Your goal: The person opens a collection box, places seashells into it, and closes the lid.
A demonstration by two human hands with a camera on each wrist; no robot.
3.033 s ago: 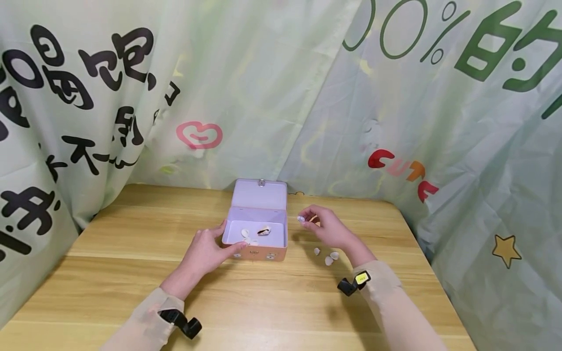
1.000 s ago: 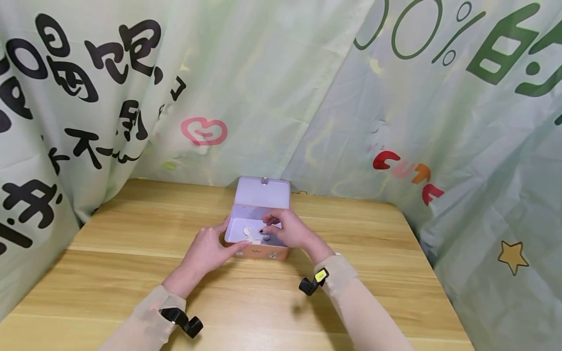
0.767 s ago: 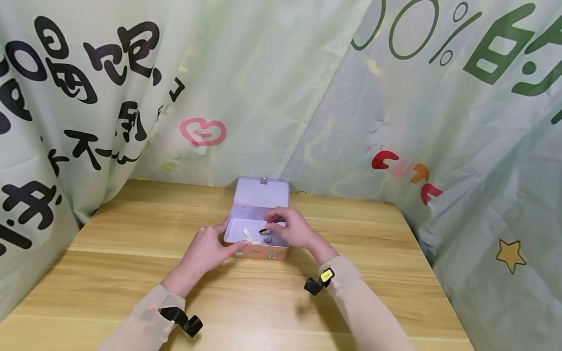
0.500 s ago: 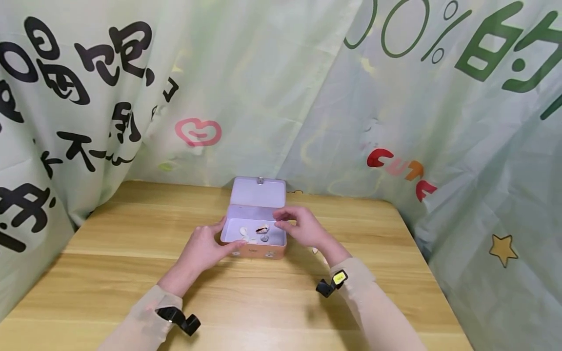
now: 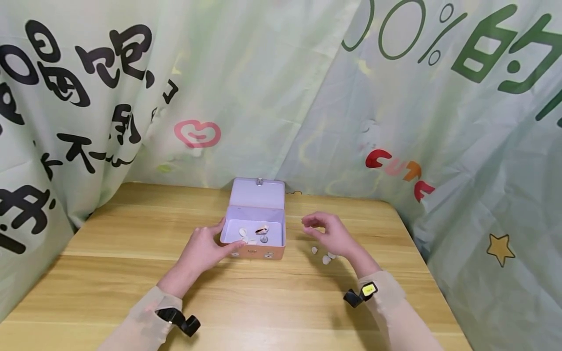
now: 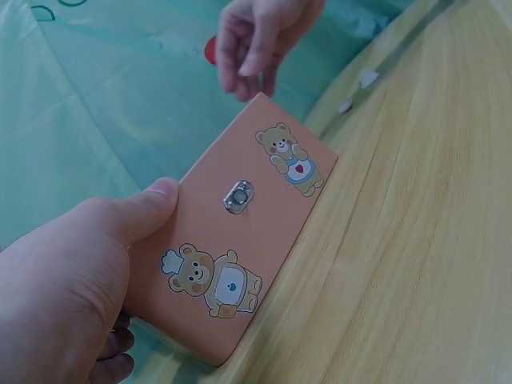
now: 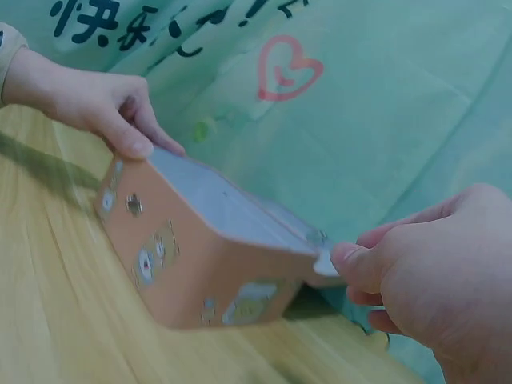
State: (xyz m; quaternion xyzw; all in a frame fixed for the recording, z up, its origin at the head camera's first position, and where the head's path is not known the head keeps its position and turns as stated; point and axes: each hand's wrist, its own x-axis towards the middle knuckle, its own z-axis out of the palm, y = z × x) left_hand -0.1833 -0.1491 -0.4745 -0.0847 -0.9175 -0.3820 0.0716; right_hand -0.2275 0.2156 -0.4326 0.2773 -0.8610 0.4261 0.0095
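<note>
A small peach tin box [image 5: 259, 251] with bear stickers stands open on the wooden table [image 5: 131, 234], its lid [image 5: 259, 194] upright. Several small shells [image 5: 253, 235] lie inside. My left hand [image 5: 210, 243] grips the box's front left corner, thumb on the sticker face [image 6: 240, 232]. My right hand [image 5: 313, 226] hovers to the right of the box with loosely curled fingers, and I see nothing in it. Just below it, three pale shells [image 5: 326, 256] lie loose on the table. In the right wrist view the right hand [image 7: 432, 280] is beside the box [image 7: 192, 264].
Printed green curtains [image 5: 395, 97] hang close behind and on both sides of the table. The table's right edge [image 5: 421, 253] lies just past the loose shells. A wrist camera clip [image 5: 360, 295] sits on each sleeve.
My right hand was over the open box, left a grey shell inside, and has drawn back to the right above the loose shells. The left hand kept its hold.
</note>
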